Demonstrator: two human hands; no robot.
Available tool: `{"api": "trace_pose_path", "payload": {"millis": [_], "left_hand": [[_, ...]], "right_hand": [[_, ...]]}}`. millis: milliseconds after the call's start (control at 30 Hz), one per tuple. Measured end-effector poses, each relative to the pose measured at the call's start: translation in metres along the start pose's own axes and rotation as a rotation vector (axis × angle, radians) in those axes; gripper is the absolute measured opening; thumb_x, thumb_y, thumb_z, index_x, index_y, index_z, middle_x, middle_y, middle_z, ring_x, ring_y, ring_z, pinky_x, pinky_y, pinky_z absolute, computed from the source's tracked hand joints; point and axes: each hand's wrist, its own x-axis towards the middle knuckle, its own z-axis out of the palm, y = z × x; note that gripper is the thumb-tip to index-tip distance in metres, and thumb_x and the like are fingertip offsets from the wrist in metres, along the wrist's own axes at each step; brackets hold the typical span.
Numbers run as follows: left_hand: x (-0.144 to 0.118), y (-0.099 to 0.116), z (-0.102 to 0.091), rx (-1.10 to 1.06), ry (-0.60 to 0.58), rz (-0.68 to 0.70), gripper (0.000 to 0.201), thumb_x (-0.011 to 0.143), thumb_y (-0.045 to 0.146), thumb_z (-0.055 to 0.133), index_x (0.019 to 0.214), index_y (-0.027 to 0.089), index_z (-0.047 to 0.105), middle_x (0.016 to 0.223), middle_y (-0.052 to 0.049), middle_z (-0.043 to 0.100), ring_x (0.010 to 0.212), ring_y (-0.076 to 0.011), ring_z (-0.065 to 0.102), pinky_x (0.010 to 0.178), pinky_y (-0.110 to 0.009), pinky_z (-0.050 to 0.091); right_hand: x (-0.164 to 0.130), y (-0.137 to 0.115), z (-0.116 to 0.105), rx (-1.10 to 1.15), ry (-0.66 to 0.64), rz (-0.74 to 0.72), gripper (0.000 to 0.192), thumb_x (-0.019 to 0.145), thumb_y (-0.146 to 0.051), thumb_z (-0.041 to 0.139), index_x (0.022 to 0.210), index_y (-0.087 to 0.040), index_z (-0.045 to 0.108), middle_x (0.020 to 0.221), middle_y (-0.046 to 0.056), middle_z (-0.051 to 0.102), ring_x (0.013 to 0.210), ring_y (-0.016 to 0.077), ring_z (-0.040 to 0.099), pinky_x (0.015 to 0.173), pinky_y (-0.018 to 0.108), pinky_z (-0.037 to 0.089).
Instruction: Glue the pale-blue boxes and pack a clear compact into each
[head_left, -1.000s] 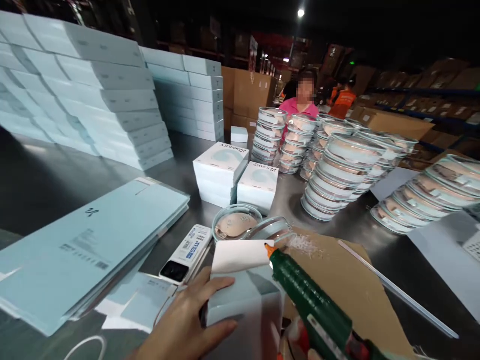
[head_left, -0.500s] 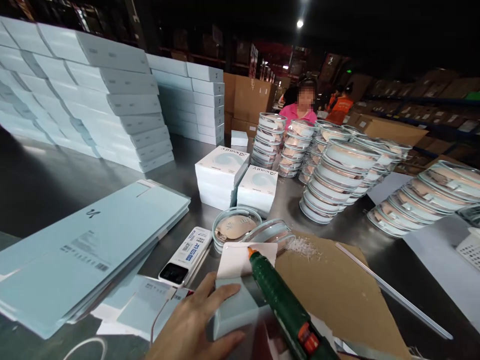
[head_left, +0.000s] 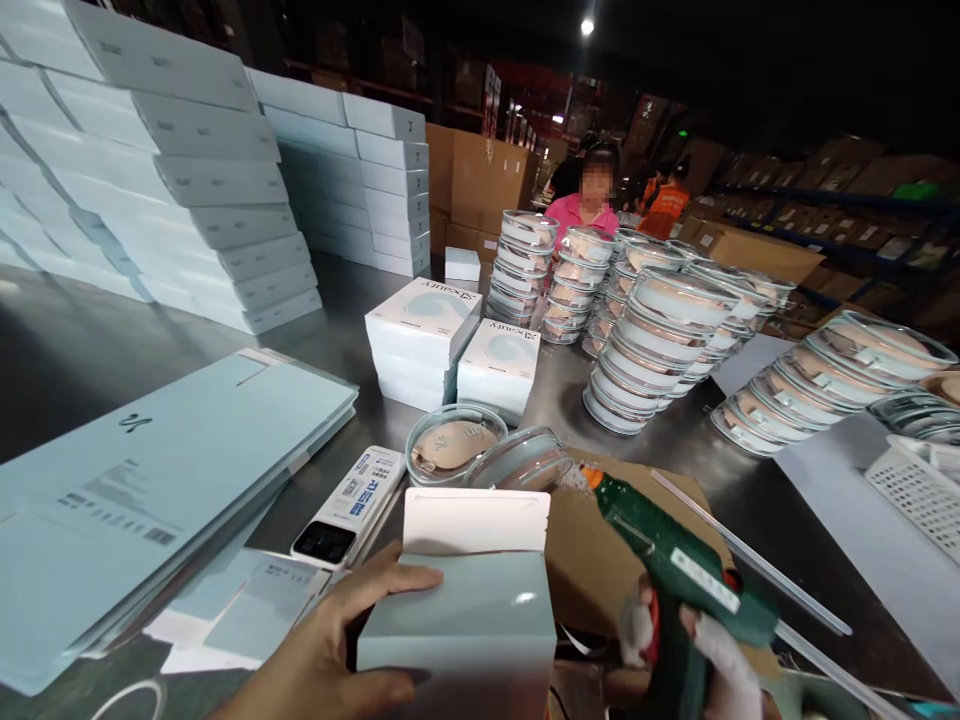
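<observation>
Left hand (head_left: 330, 660) clamps the pale blue carton (head_left: 459, 630): thumb on the near face, fingers along the top left edge. That keeps the carton square on the worktop (head_left: 75, 350) with its white flap (head_left: 476, 520) standing open on the far side.

Right hand (head_left: 694, 650), fingers taped white, is wrapped round the grip of the green glue gun (head_left: 667, 565), just right of the carton. Orange nozzle (head_left: 592, 478) points up-left, off the flap, over the brown cardboard sheet (head_left: 600, 560), likely there to catch drips.

Beyond the flap: two round clear cases (head_left: 480, 455), then white boxes (head_left: 450, 340). Flat blue cartons (head_left: 150, 480) lie stacked left of the left hand.
</observation>
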Motion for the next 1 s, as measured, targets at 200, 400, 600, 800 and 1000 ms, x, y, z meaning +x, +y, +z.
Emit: {"api": "trace_pose_path", "payload": {"millis": [200, 400, 600, 800, 1000], "left_hand": [[0.001, -0.016, 0.002, 0.044, -0.135, 0.005, 0.068, 0.059, 0.018, 0.088, 0.122, 0.037, 0.072, 0.152, -0.009, 0.058, 0.136, -0.0397, 0.056, 0.107, -0.053, 0.05], [0.002, -0.019, 0.006, 0.045, -0.18, -0.032, 0.062, 0.064, 0.027, 0.088, 0.123, 0.037, 0.071, 0.154, -0.01, 0.056, 0.136, -0.0398, 0.056, 0.105, -0.054, 0.051], [-0.005, -0.02, 0.027, -0.26, 0.004, -0.057, 0.05, 0.072, 0.052, 0.085, 0.112, 0.031, 0.064, 0.155, -0.013, 0.048, 0.14, -0.0411, 0.05, 0.103, -0.052, 0.052], [0.0, -0.003, 0.038, -0.4, 0.151, 0.098, 0.046, 0.087, 0.055, 0.073, 0.122, 0.036, 0.05, 0.115, -0.005, 0.058, 0.114, -0.0261, 0.064, 0.092, -0.037, 0.057], [0.011, 0.008, 0.007, -0.171, -0.084, 0.133, 0.024, 0.089, 0.052, 0.071, 0.098, 0.032, 0.078, 0.112, -0.006, 0.055, 0.111, -0.0258, 0.06, 0.101, -0.04, 0.052]], "right_hand": [[0.027, 0.001, -0.039, 0.056, 0.396, 0.523, 0.046, 0.061, -0.069, 0.079, 0.08, -0.027, 0.075, 0.075, 0.004, 0.08, 0.071, 0.0284, 0.078, 0.067, 0.04, 0.063], [0.008, -0.011, -0.03, -0.365, 0.368, 0.191, 0.038, 0.065, -0.048, 0.089, 0.097, -0.035, 0.074, 0.072, -0.002, 0.075, 0.066, 0.0229, 0.073, 0.069, 0.032, 0.061], [0.01, 0.014, 0.057, -0.202, -0.284, -0.218, 0.113, 0.073, -0.054, 0.084, 0.16, -0.038, 0.013, 0.148, 0.01, 0.057, 0.137, 0.0317, 0.055, 0.106, 0.046, 0.051], [0.009, 0.009, 0.065, -0.515, -0.41, -0.364, 0.065, 0.084, -0.033, 0.077, 0.142, -0.046, 0.049, 0.144, 0.005, 0.056, 0.127, 0.0264, 0.062, 0.104, 0.035, 0.053], [0.02, -0.016, 0.056, -0.519, -0.563, -0.387, 0.07, 0.083, -0.025, 0.079, 0.141, -0.051, 0.05, 0.15, 0.003, 0.051, 0.136, 0.0294, 0.055, 0.108, 0.042, 0.05]]}}
